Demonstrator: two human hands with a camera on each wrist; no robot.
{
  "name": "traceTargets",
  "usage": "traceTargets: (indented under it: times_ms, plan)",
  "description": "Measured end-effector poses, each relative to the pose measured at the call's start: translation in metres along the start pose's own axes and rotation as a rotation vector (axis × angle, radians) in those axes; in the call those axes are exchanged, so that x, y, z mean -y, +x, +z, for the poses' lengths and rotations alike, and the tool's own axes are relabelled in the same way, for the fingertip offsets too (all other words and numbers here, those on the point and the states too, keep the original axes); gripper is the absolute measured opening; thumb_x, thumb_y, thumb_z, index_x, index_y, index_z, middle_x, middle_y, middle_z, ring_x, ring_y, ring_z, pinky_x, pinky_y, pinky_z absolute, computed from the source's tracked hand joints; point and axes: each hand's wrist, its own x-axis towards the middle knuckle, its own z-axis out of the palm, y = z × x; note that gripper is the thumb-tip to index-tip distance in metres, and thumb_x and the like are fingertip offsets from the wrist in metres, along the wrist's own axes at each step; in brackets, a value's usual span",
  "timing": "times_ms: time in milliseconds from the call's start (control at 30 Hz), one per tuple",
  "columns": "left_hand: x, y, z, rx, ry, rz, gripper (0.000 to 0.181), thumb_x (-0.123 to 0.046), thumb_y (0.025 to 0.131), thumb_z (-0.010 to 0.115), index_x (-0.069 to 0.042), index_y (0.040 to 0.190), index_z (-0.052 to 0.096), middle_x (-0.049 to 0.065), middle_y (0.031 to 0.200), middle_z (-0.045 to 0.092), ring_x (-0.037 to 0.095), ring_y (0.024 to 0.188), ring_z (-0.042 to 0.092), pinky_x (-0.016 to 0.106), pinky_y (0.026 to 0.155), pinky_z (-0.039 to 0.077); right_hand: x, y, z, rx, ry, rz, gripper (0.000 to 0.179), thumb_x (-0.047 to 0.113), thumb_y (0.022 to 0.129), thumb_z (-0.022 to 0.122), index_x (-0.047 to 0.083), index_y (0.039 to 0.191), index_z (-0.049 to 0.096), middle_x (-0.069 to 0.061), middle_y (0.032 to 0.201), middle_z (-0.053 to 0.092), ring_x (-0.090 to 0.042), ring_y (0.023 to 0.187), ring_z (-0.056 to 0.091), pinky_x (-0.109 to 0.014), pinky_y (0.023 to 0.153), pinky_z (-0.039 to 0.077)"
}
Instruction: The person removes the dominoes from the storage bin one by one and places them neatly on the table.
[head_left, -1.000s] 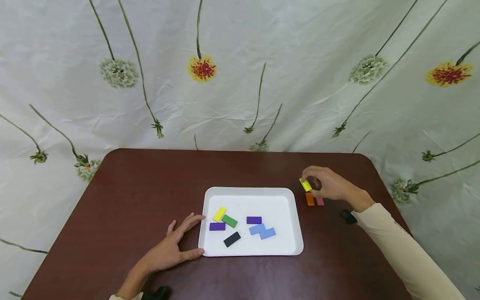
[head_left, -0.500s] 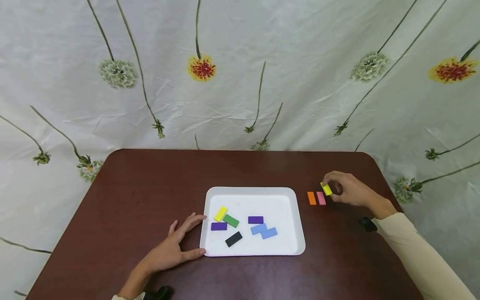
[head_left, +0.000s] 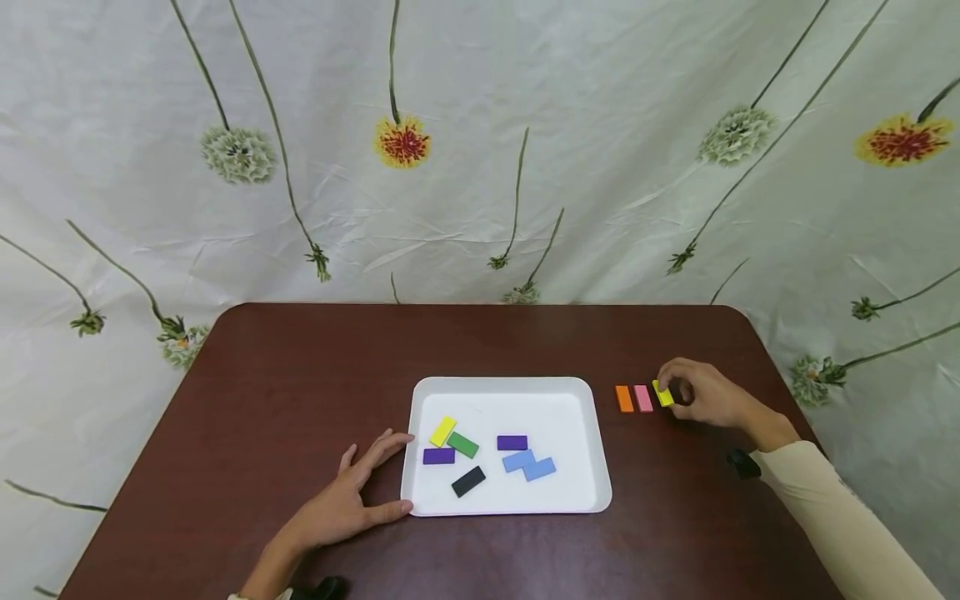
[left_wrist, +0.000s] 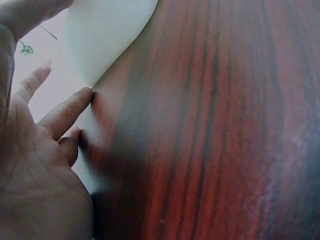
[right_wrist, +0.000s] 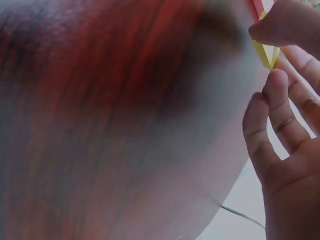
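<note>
— How far along does it look to you?

— Three blocks are out of the tray (head_left: 592,467) and in a row on the worktop (head_left: 300,375), right of centre in the head view: an orange block (head_left: 624,398), a pink block (head_left: 642,398) just beside it, and a yellow block (head_left: 663,393) going down next to the pink one. The right hand (head_left: 705,398) has its fingers (right_wrist: 276,95) pinched on that yellow block, thumb above and fingertip below in the wrist view. It looks tilted, so I judge it not fully laid down yet.

— And what is left?

— Seven blocks lie in the tray, by my count: a second yellow (head_left: 442,431), a green (head_left: 462,444), two purple (head_left: 438,456) (head_left: 512,442), a black (head_left: 468,481) and two light blue (head_left: 528,464) that touch each other. So I'd say under a third is done, if the row is meant to take them all.

— What's the left hand doing?

— The left hand (head_left: 341,500) lies flat on the worktop at the tray's lower left corner, fingers spread and straight, thumb and forefinger touching the rim. It holds nothing; it seems to steady the tray.

— Anything in the way?

— Not much. The worktop right of the row is bare up to the edge, though the right hand covers part of it now. A small dark thing sits by the right sleeve (head_left: 825,517), likely the wrist camera. Behind the worktop hangs a flowered cloth (head_left: 480,167), well clear of the blocks. The tray's raised rim is the one thing each block has to be lifted over.
</note>
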Motion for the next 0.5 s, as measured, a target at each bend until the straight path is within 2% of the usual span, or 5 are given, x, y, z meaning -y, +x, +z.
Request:
traceTargets:
  times_ms: [267,500]
  plan:
    - [0.0015,0.0003,0.0015,0.001,-0.005,0.005,0.081,-0.043,0.082,0.082,-0.035,0.150,0.038,0.002,0.154,0.046,0.039,0.153,0.018,0.070,0.113,-0.007,-0.0056,-0.0037,0.0071,0.003,-0.007,0.040,0.031,-0.002,0.076,0.079,0.012,0.098,0.063,-0.010,0.114,0.062,-0.004,0.068,0.046,-0.021,0.059,0.042]
    - [0.0032,0.0007,0.0009,-0.006,0.002,0.014,0.081,-0.043,0.082,0.081,-0.036,0.150,0.038,0.000,0.155,0.045,0.039,0.153,0.019,0.070,0.113,-0.007,-0.0040,-0.0020,0.0051,-0.001,0.014,0.001,0.032,-0.002,0.075,0.079,0.009,0.101,0.063,-0.010,0.112,0.060,-0.006,0.072,0.048,-0.022,0.061,0.044]
